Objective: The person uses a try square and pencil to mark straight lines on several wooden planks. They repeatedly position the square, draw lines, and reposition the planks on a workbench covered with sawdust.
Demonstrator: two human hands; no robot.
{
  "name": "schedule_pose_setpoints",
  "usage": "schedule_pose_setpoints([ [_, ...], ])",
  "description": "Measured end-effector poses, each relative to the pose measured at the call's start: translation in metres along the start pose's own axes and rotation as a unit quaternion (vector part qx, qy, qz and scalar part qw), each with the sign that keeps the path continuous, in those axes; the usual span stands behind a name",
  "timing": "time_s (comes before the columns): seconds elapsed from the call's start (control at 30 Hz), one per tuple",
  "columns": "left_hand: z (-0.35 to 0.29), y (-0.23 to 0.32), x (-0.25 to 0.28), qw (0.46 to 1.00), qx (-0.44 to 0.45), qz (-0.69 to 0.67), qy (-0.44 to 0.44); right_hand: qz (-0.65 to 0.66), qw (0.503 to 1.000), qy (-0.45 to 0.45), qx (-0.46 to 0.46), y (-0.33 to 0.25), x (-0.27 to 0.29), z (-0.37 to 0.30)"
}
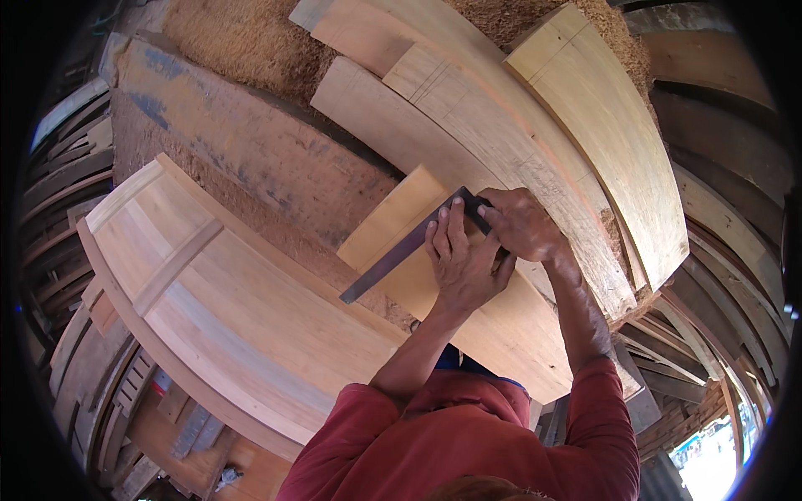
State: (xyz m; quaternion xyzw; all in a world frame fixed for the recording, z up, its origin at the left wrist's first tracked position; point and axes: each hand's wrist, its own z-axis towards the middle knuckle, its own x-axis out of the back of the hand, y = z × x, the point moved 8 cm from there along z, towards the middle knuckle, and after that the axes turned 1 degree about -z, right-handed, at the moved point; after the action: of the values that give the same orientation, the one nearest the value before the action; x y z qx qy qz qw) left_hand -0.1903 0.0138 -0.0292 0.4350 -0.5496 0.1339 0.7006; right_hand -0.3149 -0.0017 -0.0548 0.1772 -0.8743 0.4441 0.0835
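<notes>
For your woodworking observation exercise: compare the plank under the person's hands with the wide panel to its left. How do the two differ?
The plank is one narrow pale yellowish board; the wide panel is much broader, pinkish, and made of several boards joined edge to edge. The panel carries a thin wooden strip across it; the plank carries a dark try square. The left hand and right hand press on the plank, while the panel lies untouched. Both are bare, unfinished wood.

Under the hands, a pale, smooth-planed wooden plank (501,321) is seen, crossed by a dark matt metal square (401,250); beyond them, coarse sawdust (242,42) is heaped.
</notes>
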Motion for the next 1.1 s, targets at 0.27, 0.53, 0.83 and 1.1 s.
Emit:
schedule_pose_setpoints([
  [0.27, 0.002, 0.001, 0.005, 1.000, -0.011, -0.008, 0.015, -0.067, 0.996, -0.018, 0.055, -0.007, 0.000, -0.001],
  [0.53, 0.001, 0.001, 0.003, 1.000, -0.013, -0.007, 0.020, -0.028, 0.999, 0.000, 0.035, -0.005, 0.002, 0.000],
  [0.83, -0.001, -0.001, 0.000, 1.000, -0.005, -0.007, 0.001, -0.049, 0.998, -0.008, 0.027, -0.006, 0.002, 0.000],
  [1.1, 0.001, 0.000, -0.001, 1.000, -0.009, 0.001, -0.004, -0.120, 0.979, 0.138, 0.092, -0.020, 0.018, -0.005],
])
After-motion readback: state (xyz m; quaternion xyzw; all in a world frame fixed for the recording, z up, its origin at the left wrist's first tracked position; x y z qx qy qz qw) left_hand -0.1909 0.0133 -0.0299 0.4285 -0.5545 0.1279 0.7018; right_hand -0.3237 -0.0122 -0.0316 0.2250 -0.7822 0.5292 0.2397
